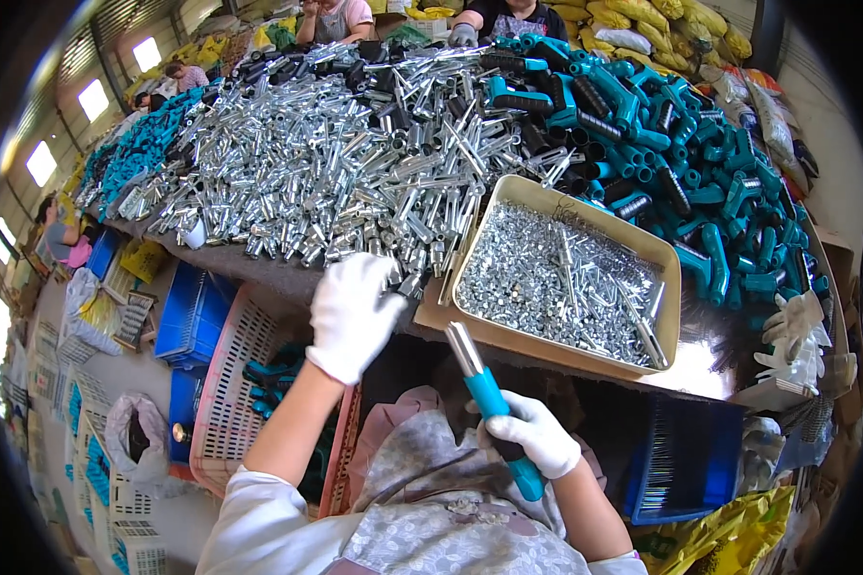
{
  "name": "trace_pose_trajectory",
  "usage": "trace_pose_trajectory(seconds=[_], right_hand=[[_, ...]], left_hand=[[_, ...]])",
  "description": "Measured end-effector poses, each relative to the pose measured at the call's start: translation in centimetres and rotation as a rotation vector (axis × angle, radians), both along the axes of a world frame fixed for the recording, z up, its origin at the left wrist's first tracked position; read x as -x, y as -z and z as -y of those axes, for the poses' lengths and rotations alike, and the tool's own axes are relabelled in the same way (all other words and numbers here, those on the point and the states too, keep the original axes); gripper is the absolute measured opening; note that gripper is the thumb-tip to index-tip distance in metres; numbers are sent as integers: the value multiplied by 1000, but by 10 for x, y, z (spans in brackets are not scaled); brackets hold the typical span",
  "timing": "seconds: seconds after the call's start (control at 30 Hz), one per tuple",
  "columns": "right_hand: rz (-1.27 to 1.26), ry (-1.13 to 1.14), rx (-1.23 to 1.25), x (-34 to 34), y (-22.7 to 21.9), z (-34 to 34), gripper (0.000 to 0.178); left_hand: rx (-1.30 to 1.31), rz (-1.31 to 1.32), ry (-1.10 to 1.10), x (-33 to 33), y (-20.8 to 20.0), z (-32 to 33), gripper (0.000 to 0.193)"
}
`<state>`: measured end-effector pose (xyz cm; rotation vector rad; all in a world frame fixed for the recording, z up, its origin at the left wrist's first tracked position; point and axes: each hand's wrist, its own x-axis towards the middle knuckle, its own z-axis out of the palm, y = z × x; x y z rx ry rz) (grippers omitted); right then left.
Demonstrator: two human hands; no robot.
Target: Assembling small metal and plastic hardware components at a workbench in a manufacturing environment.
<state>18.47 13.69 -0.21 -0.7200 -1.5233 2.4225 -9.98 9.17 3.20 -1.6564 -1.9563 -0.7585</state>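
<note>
My right hand (537, 436), in a white glove, is closed around a teal and black tool handle (490, 395) with a shiny metal shaft at its upper end. The handle is held tilted above my lap. At the table's near edge my left hand (355, 311), also gloved in white, reaches to the heap of silvery metal tube parts (326, 172). Its thumb stands apart from the fingers, whose tips are partly hidden among the parts. Beside the thumb lies a dark metal piece (410, 286).
A cream tray (671, 316) of small metal pieces stands right of my left hand. Teal handles (714, 259) are heaped at the right, near white gloves (794, 335). Below the table are a pink basket (222, 402) and blue crates (194, 311). Two people work across the table.
</note>
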Motion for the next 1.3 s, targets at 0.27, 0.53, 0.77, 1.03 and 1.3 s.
trace_pose_trajectory(seconds=[0.27,0.53,0.77,1.03,1.3], right_hand=[[-84,78,-18,-2,10,18,60],[-15,9,-51,3,0,24,55],[97,183,-750,2,5,31,53],[281,191,-1223,12,2,26,48],[261,157,-1206,-5,12,31,40]], left_hand=[[165,220,98,75,21,12,31],[383,456,14,73,4,8,28],[119,769,190,44,23,36,14],[306,1157,342,-64,13,64,13],[353,892,609,-70,17,69,13]])
